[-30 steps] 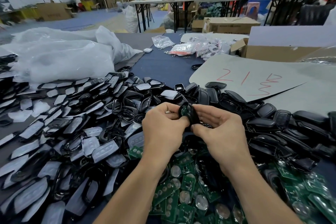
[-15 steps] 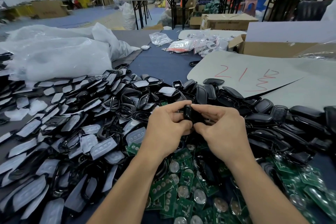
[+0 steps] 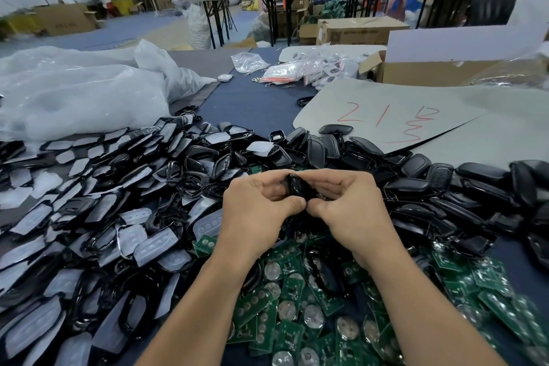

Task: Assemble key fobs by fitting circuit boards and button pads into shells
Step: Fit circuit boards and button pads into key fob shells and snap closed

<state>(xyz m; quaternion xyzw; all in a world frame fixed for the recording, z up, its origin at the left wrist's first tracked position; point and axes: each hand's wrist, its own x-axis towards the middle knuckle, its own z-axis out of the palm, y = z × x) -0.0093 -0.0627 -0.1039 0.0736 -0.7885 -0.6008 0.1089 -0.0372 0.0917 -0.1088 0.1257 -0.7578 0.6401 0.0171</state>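
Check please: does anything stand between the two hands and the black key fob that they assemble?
Nothing visible does. The left hand and the right hand both grip the black key fob directly, one from each side, thumbs close together under it. The green circuit boards lie below the hands, not between.

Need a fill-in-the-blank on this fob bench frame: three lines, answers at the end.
1. The left hand and the right hand together pinch one ____ key fob.
2. The circuit boards heaped nearest the person are ____ in colour.
3. The grey sheet at the far right carries handwriting in ____.

Missing words: black; green; red.
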